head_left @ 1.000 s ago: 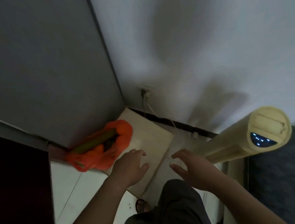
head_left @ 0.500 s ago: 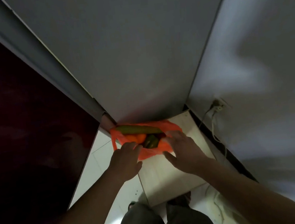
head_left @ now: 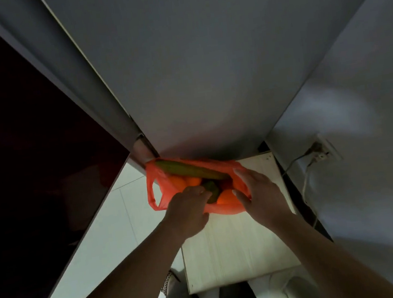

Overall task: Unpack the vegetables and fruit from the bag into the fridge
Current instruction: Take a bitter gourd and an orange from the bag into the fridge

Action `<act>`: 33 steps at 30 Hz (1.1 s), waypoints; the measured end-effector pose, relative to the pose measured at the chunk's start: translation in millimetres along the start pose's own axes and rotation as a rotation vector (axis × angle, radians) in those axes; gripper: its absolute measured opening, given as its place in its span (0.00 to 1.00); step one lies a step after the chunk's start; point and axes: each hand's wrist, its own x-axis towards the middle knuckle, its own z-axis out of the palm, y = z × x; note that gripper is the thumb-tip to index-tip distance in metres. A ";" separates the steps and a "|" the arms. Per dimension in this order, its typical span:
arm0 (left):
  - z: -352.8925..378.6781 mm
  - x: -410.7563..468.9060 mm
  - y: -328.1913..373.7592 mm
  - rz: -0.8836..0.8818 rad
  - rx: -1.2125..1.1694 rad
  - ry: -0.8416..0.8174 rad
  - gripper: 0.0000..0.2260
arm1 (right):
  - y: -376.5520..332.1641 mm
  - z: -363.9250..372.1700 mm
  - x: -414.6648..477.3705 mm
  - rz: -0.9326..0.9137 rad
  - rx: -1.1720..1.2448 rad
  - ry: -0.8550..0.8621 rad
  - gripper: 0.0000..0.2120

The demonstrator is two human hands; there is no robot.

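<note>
Orange plastic bag point(head_left: 222, 208) rests on the pale wooden board point(head_left: 237, 247) beside the fridge. Left hand point(head_left: 188, 211) apparently closes on the short green vegetable point(head_left: 212, 191); right hand point(head_left: 261, 195), spread, holds the rim. Lift straight, keeping the mouth wide.

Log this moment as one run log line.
stage: unpacking start | left hand: reaching into orange bag | right hand: holding bag rim | cucumber: inside bag

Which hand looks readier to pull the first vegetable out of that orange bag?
Probably the left hand: its fingers already reach into the bag at the small green vegetable. The right hand rests on the bag's right edge, seemingly holding it open.
</note>
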 end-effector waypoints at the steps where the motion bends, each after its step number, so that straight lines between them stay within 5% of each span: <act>1: 3.4 0.4 -1.2 0.013 0.007 -0.002 0.22 | 3.3 0.5 -1.6 0.012 0.012 0.003 0.25; 9: 7.5 -19.1 -30.2 0.024 -0.112 0.224 0.22 | 8.8 -10.3 -25.1 -0.071 0.073 0.038 0.34; 22: 17.9 -29.7 -45.5 0.010 -0.113 0.278 0.17 | 5.0 -15.7 -35.6 -0.045 0.120 0.164 0.16; 33: 15.0 -67.3 -71.3 -0.428 -0.299 0.402 0.23 | -16.2 1.2 -46.5 0.027 0.188 0.101 0.16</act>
